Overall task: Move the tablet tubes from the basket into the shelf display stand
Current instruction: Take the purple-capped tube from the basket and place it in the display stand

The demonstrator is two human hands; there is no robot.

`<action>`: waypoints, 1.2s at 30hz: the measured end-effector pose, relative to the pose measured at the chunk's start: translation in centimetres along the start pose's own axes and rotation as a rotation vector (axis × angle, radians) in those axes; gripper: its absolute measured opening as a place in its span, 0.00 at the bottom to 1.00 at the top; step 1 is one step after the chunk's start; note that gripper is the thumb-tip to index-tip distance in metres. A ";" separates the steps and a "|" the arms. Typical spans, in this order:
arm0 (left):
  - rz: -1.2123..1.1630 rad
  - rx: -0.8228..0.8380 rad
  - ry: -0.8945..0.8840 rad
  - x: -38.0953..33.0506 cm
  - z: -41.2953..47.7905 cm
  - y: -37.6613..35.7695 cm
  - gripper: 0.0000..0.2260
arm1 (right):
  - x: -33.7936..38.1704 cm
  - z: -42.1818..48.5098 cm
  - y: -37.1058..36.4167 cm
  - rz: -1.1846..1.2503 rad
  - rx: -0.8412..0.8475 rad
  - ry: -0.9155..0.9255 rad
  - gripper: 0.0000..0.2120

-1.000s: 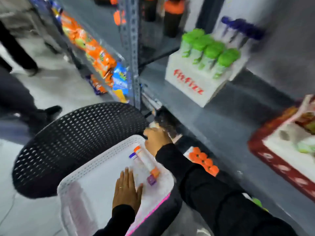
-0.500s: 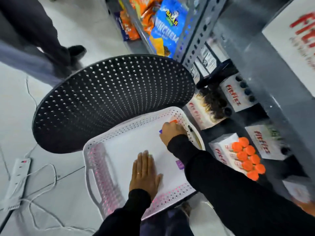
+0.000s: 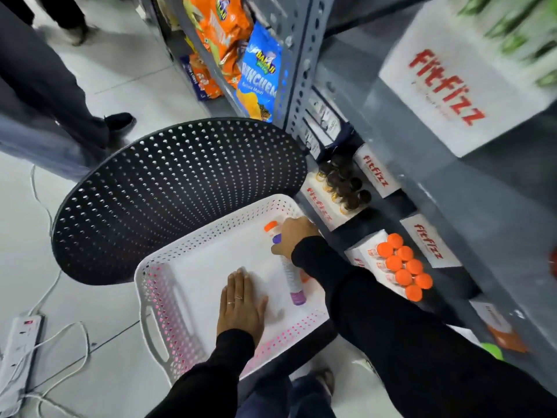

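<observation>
A white perforated basket (image 3: 156,300) rests on my lap. Inside lie a white tablet tube with a purple cap (image 3: 291,279) and an orange-capped tube (image 3: 271,226). My right hand (image 3: 294,236) reaches into the basket's far right corner, fingers curled over the upper ends of both tubes. My left hand (image 3: 241,306) lies flat, fingers apart, on the basket floor. On the low shelf to the right stands a white Fitfizz display stand (image 3: 366,251) filled with orange-capped tubes (image 3: 401,267).
A black perforated chair back (image 3: 168,194) stands just beyond the basket. Another Fitfizz stand with dark-capped tubes (image 3: 343,182) sits further along the low shelf. A large Fitfizz box (image 3: 452,86) is on the upper shelf. Snack bags (image 3: 259,70) hang left. A person's legs (image 3: 45,79) stand nearby.
The view has swung down from the upper shelf to the basket. My right hand has stayed at the far right corner over the tubes; the purple-capped tube now shows along its whole length.
</observation>
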State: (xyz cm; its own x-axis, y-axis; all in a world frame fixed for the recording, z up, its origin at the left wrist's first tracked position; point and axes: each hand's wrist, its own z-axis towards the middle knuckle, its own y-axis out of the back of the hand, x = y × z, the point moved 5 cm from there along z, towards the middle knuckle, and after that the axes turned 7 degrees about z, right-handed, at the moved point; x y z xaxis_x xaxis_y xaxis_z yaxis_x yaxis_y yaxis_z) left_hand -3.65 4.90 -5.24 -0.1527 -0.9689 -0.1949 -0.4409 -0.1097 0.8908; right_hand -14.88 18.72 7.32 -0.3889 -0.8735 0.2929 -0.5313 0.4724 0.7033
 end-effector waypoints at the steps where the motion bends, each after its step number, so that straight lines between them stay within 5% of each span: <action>1: -0.016 0.023 0.010 -0.5 -0.2 0.8 0.49 | -0.6 -0.8 1.1 0.007 -0.021 -0.010 0.21; 4: -0.078 -0.045 -0.016 -2.4 0.3 3.9 0.51 | -1.3 -3.5 4.6 -0.005 -0.065 0.009 0.22; 6: -0.064 -0.130 -0.095 -4.8 1.2 6.2 0.42 | -2.1 -6.6 8.2 -0.046 -0.147 0.036 0.20; 10: -0.092 -0.297 -0.378 -12.9 3.2 13.3 0.30 | -4.9 -13.9 16.0 -0.156 -0.262 0.051 0.17; 15: -0.008 -0.477 -0.716 -24.3 2.1 20.7 0.27 | -8.8 -22.8 22.7 -0.256 -0.437 0.025 0.13; 18: 0.093 -0.418 -0.829 -29.8 0.4 21.8 0.30 | -11.5 -26.4 24.8 -0.197 -0.518 -0.062 0.23; 25: 0.320 -0.363 -0.684 -33.5 -0.1 20.0 0.28 | -14.4 -30.9 26.5 -0.009 -0.634 -0.081 0.11; 36: 0.385 -0.332 -0.667 -33.1 -0.9 20.3 0.28 | -13.0 -33.3 27.0 -0.089 -0.563 0.006 0.13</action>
State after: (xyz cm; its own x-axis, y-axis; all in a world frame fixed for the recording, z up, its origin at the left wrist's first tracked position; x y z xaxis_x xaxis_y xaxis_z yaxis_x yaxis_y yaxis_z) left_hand -6.76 34.49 19.71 -0.7763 -0.6292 0.0387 0.0163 0.0413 0.9990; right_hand 0.92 38.91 44.03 -0.3563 -0.9083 0.2192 -0.0779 0.2626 0.9617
